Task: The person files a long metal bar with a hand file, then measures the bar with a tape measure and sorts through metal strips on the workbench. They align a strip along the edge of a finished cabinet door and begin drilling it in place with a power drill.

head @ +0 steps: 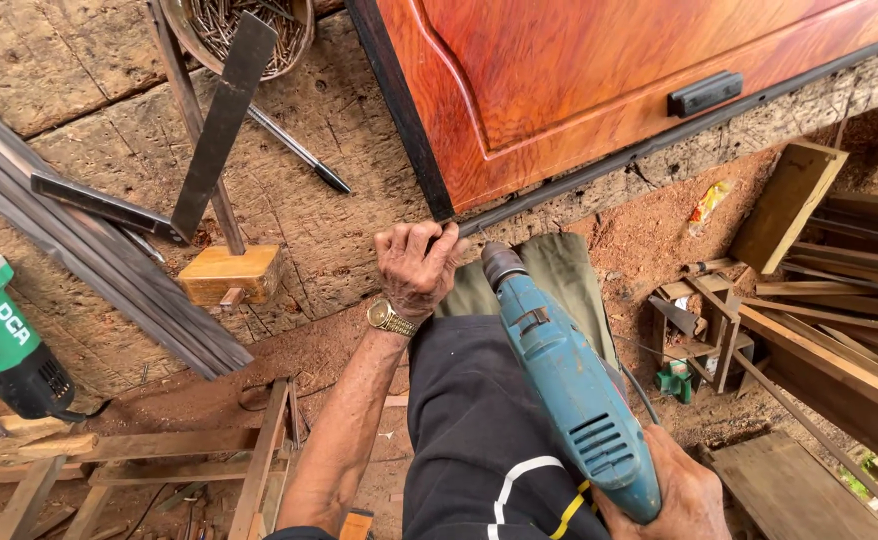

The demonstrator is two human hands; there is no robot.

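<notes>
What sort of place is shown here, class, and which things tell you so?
Probably a woodworking shop: a blue power drill in the right hand, a steel try square on the rough workbench, and timber offcuts on the sawdust floor.

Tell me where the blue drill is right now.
In the head view, the blue drill sits right of centre, held in the right hand, its chuck pointing up toward the thin dark strip that the left hand grips below the red wooden panel.

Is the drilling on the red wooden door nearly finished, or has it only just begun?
Done: the red wooden panel lies on the workbench with a dark handle fitted. In hand: the left hand holds the dark strip along the bench edge; the right hand aims the blue drill there. Left: no drilled hole shows.
</notes>
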